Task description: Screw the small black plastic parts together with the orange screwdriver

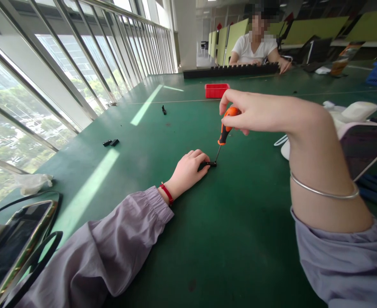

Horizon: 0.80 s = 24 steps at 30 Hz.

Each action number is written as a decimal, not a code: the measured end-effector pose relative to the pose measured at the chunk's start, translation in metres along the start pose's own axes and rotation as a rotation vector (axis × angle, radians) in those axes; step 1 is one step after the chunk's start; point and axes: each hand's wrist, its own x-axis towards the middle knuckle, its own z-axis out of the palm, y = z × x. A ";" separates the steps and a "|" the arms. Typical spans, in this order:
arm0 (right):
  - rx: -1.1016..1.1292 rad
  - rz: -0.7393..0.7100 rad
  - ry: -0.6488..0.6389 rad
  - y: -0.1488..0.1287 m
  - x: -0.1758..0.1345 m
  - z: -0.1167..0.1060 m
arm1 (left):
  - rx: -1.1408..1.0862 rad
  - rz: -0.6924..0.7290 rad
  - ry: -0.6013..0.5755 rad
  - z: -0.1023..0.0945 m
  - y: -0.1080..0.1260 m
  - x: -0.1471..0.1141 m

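Note:
My left hand (192,167) rests on the green table (239,222), its fingers closed around a small black part (211,164). One end of that part sticks out past my fingertips. Above it, my right hand (249,110) grips the orange and black handle of a screwdriver (224,133). The screwdriver stands slightly tilted, and its tip meets the exposed end of the black part. What the part is exactly, I cannot make out; much of it is hidden by my left fingers.
Small black pieces (111,142) lie at the left, another black piece (164,110) farther back. A red bin (216,90) and a long black notched bar (207,73) are beyond. A phone (24,239) with a cable lies front left. Across the table sits a person (254,49).

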 end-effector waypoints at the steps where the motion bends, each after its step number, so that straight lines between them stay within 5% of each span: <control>1: -0.034 0.013 0.003 -0.002 -0.001 0.000 | 0.002 0.001 0.000 0.000 0.000 0.000; 9: -0.114 0.156 -0.162 -0.022 -0.009 -0.005 | -0.001 0.003 0.002 0.001 -0.001 0.000; 24: -0.246 0.118 0.000 -0.019 -0.016 0.001 | -0.044 -0.003 0.008 0.002 -0.003 -0.001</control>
